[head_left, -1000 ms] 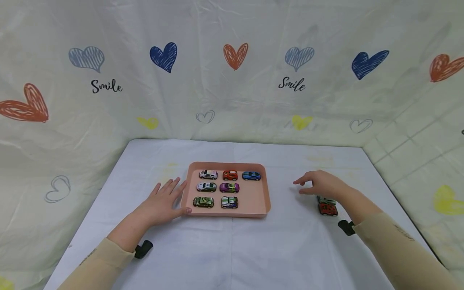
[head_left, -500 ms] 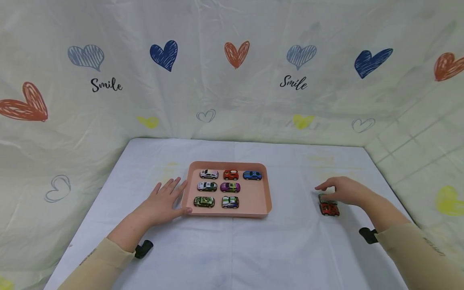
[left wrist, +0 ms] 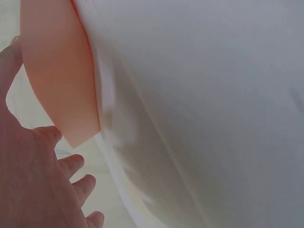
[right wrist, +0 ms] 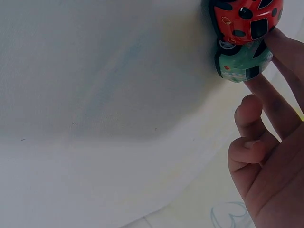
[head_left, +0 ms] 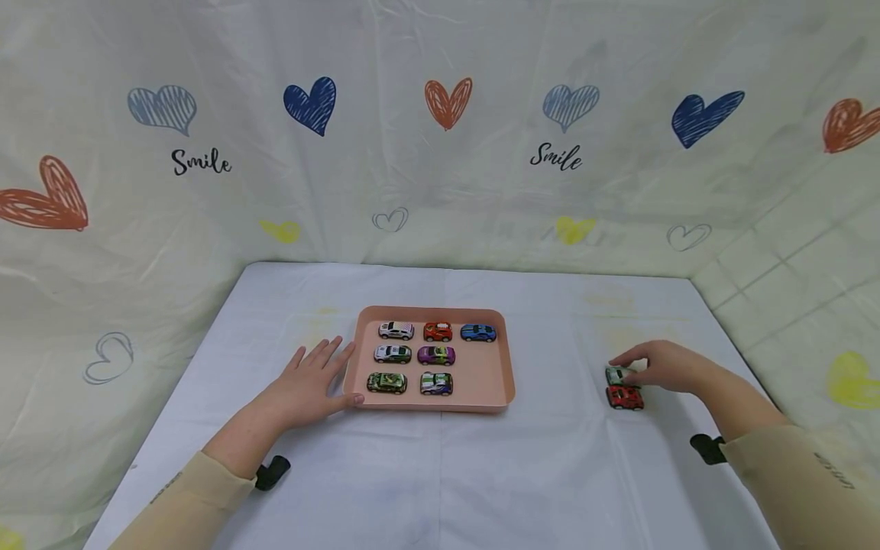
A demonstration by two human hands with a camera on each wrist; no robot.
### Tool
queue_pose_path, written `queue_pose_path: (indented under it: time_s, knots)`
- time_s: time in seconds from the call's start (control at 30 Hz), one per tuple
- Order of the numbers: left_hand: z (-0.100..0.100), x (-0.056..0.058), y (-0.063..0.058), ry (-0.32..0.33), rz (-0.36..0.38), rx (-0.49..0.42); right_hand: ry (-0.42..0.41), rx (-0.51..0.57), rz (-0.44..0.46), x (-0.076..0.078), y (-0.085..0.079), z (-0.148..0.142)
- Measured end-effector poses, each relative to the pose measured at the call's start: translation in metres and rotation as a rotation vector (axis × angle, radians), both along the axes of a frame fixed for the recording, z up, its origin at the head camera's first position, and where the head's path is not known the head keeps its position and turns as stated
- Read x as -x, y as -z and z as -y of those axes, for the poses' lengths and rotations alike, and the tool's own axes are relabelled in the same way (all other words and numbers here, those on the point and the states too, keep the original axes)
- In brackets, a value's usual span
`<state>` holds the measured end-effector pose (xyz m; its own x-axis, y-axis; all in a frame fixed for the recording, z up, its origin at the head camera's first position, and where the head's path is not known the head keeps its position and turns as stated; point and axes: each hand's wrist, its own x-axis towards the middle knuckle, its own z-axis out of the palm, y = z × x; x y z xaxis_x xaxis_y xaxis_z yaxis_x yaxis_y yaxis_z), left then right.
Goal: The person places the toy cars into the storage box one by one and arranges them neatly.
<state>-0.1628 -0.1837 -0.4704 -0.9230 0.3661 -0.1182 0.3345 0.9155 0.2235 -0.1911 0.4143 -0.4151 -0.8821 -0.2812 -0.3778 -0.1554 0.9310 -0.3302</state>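
Note:
A pink tray (head_left: 483, 368) holds several toy cars in rows. My left hand (head_left: 312, 382) lies flat on the table against the tray's left side, thumb at its front left corner; in the left wrist view the hand (left wrist: 35, 183) sits beside the tray's edge (left wrist: 57, 71). To the right of the tray, a green toy car (head_left: 615, 375) and a red toy car (head_left: 624, 397) stand side by side on the cloth. My right hand (head_left: 646, 367) pinches the green car (right wrist: 242, 61) between thumb and finger, right next to the red car (right wrist: 244, 19).
A white cloth covers the table (head_left: 440, 473). A heart-printed curtain (head_left: 440, 153) hangs behind and to both sides. Black wrist-camera mounts show at both sleeves, one at the left (head_left: 273, 471), one at the right (head_left: 708, 448).
My right hand moved right and toward me, from above the bare cloth down onto the green car, and its fingers closed round it. The left hand and tray stayed still.

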Motion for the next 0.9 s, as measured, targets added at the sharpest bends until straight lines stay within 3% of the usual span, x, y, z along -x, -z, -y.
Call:
queue_pose_path:
  time_s: [0.53,0.9]
  knots:
    - [-0.001,-0.002,-0.004,-0.005,0.006,0.011,0.001,0.002,0.006,-0.003,0.003,0.001]
    - [-0.007,-0.01,-0.022,0.01,0.011,-0.014,-0.007,0.056,-0.021,-0.001,0.006,-0.002]
